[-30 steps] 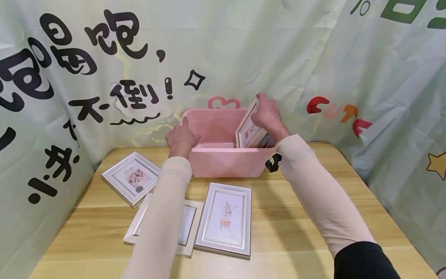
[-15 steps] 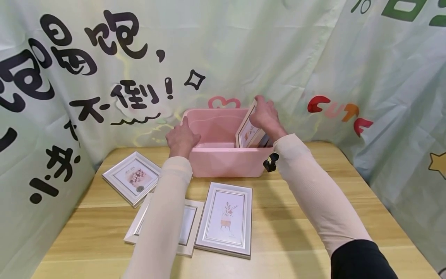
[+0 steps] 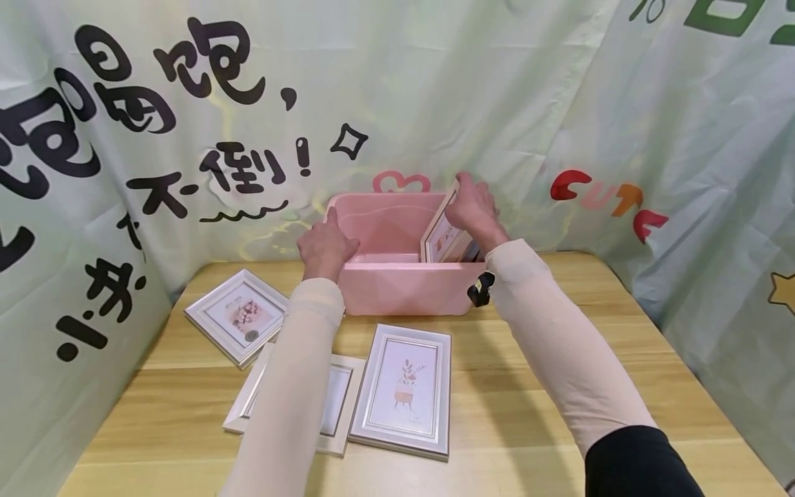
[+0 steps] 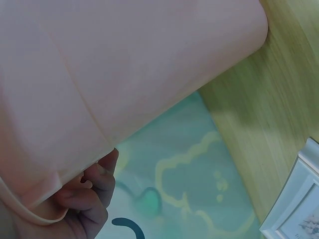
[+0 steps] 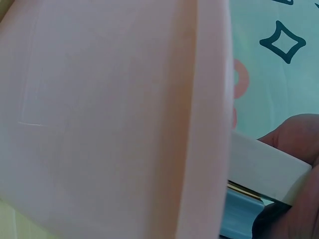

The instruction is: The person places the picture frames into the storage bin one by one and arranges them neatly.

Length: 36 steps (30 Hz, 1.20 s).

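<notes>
A pink plastic bin (image 3: 406, 290) stands at the back of the table. My left hand (image 3: 326, 245) grips its left end, and the left wrist view shows the fingers (image 4: 97, 191) curled under the rim. Over the bin's right side my right hand (image 3: 475, 207) holds the upper edge of a light picture frame (image 3: 442, 235). That frame stands tilted inside the bin, its printed picture facing left. In the right wrist view, the frame's pale edge (image 5: 274, 167) lies between thumb and fingers, and the bin wall (image 5: 109, 99) hides the rest.
Nearer on the table lie a silver frame with a plant picture (image 3: 406, 390), a pale frame (image 3: 344, 400) partly under my left sleeve, and a silver frame with a flower picture (image 3: 239, 314) at the left. A printed curtain (image 3: 435, 90) hangs close behind the bin.
My right hand has sunk slightly and shifted a little left, with the picture frame lower in the bin. The left hand stays on the bin's end.
</notes>
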Tool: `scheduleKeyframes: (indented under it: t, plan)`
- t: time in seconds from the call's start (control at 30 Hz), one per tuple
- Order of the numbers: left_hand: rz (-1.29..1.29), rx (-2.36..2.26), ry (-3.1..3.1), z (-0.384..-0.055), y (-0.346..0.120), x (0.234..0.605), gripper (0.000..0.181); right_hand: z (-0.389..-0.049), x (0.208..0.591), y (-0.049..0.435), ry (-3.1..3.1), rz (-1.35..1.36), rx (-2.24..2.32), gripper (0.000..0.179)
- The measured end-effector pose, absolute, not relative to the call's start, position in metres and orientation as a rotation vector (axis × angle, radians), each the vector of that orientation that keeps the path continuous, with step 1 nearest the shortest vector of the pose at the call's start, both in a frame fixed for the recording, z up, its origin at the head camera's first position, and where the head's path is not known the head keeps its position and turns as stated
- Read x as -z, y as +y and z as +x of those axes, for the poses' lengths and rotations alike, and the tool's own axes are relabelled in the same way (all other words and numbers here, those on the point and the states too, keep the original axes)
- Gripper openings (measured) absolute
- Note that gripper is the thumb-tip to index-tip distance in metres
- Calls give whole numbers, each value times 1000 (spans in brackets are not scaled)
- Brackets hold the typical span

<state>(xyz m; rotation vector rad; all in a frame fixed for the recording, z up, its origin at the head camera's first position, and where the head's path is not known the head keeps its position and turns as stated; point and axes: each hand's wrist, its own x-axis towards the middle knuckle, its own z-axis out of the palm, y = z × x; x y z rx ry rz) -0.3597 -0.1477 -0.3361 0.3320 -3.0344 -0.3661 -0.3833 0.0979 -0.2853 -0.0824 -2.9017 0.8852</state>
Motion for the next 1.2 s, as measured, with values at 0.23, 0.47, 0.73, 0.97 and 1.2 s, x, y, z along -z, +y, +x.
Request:
scheduleKeyframes:
  t: [0.23,0.47,0.73,0.97,1.2]
  plan:
    - [342,349,-3029,-361,-148,337,87,-385,286,96,-2910,-104,-848,69]
    - [345,361,-3028,-362,-148,336,86,-387,289,94,-2906,-110,-825,71]
    - [345,358,-3035,-361,-149,335,87,-387,296,92,-2893,-113,-774,68]
    - [333,372,-3031,-361,-147,337,86,-386,302,92,-2876,-102,-723,63]
    - [332,375,-3017,-361,-147,337,85,-386,305,92,-2874,-57,-634,59]
